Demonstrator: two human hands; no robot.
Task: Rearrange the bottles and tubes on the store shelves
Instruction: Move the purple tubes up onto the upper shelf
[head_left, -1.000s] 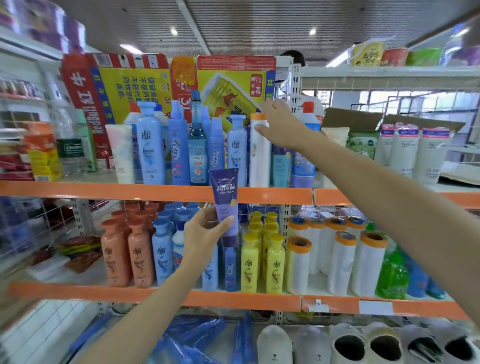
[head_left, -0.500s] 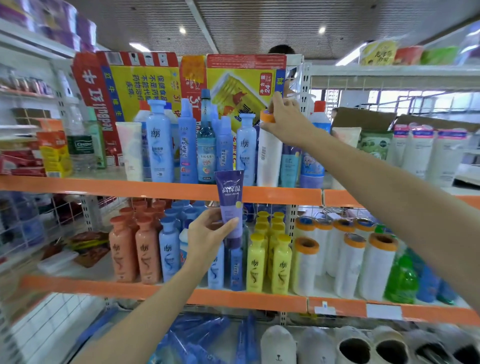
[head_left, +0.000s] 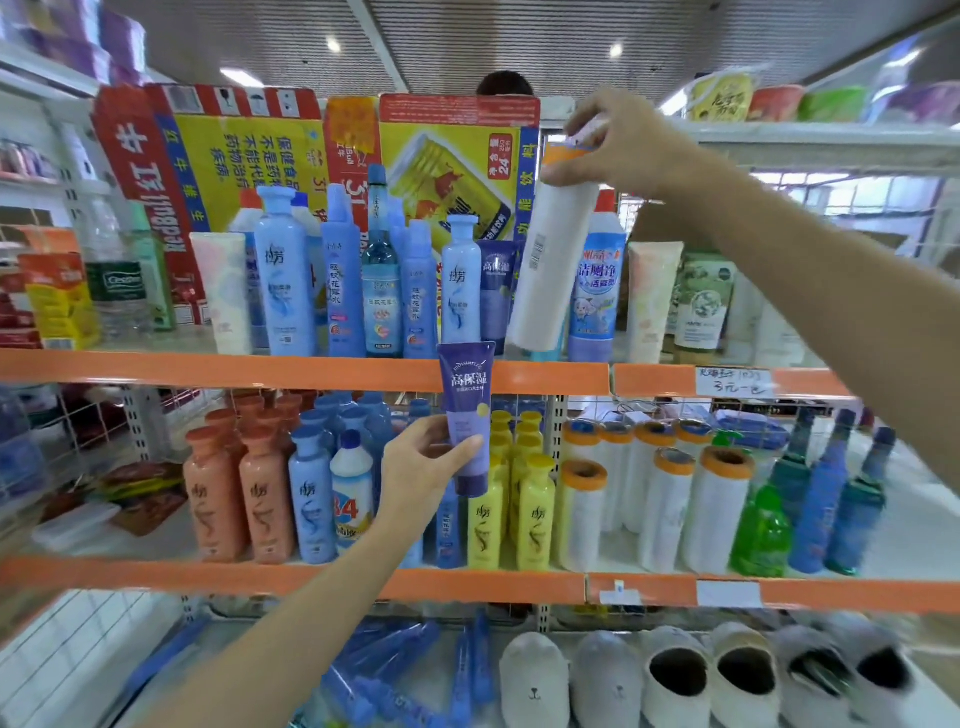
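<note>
While the right hand (head_left: 618, 143) clamps its fingers (head_left: 558, 174) around the tilted white bottle's (head_left: 553, 265) orange top above the upper shelf (head_left: 208, 366), the left hand (head_left: 421, 470) pinches the purple tube (head_left: 467, 415) near its cap.

Gap, seemingly, between blue bottle (head_left: 461, 280) and toilet cleaner (head_left: 597, 291).

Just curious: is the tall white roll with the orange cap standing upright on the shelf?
No. The right hand holds the white roll tilted.
</note>
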